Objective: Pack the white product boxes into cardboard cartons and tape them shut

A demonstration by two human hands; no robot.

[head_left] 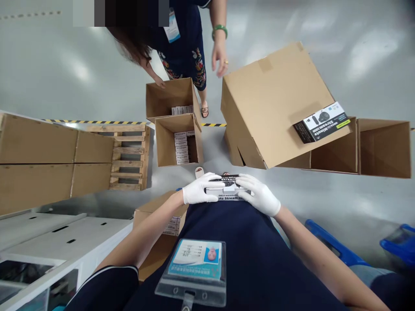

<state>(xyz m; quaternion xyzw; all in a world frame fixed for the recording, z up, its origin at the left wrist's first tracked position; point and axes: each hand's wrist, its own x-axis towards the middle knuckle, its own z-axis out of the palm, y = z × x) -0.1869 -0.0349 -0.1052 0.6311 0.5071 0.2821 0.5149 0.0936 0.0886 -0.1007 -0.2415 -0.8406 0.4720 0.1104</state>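
Both my hands wear white gloves and hold a black-and-white wavemaker box (pixel 227 196) close against my waist. My left hand (pixel 199 189) grips its left end, fingers lying over the top edge. On the right end is my right hand (pixel 259 195), its fingers bent over the printed face. Lettering reading "Minute Stream" shows between the hands, and a small pale tab sits at the box's middle. The underside of the box and my thumbs are partly hidden. A similar wavemaker box (pixel 322 122) lies on a large upturned carton (pixel 272 99) ahead to the right.
Two open cartons (pixel 165 144) with rows of white boxes stand ahead, a co-worker (pixel 181 52) behind them, one hand on a rim. Stacked cartons (pixel 39 142) and a wooden pallet (pixel 128 151) are left. Open cartons (pixel 384 149) stand right, blue stools (pixel 333 244) lower right.
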